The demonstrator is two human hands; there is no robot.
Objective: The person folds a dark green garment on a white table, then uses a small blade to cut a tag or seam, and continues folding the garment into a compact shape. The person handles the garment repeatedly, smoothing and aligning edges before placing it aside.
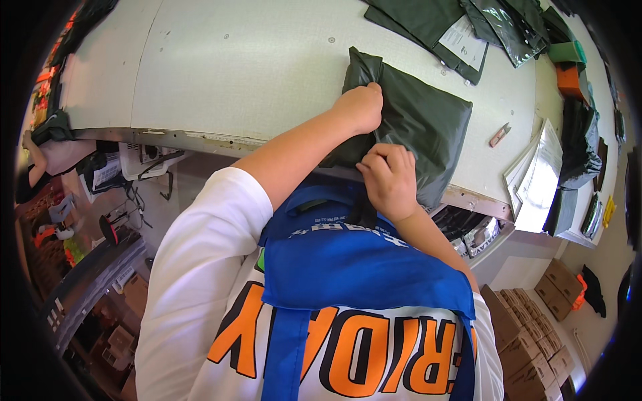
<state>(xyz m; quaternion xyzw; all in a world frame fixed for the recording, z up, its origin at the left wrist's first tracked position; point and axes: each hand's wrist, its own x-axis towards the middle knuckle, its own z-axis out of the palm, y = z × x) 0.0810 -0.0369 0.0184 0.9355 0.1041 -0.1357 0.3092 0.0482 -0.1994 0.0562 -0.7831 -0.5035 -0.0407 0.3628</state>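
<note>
A full, dark grey-green plastic mailing bag (428, 113) lies at the near edge of the table, right in front of me. My left hand (361, 109) is closed on the folded strip along the bag's left side, its fingertips mostly hidden behind the fist. Nearer to my body, my right hand (390, 177) has its fingers curled and pressed together at the bag's lower left part. The plastic is creased between the two hands. What exactly the right fingertips pinch is partly hidden.
More dark mailing bags (418, 23), one with a white label, lie at the far right. A small cutter (499, 135) and white sheets (535, 167) are to the right. Cardboard boxes (528, 347) stand below right. At far left another person's arm (37, 164) shows.
</note>
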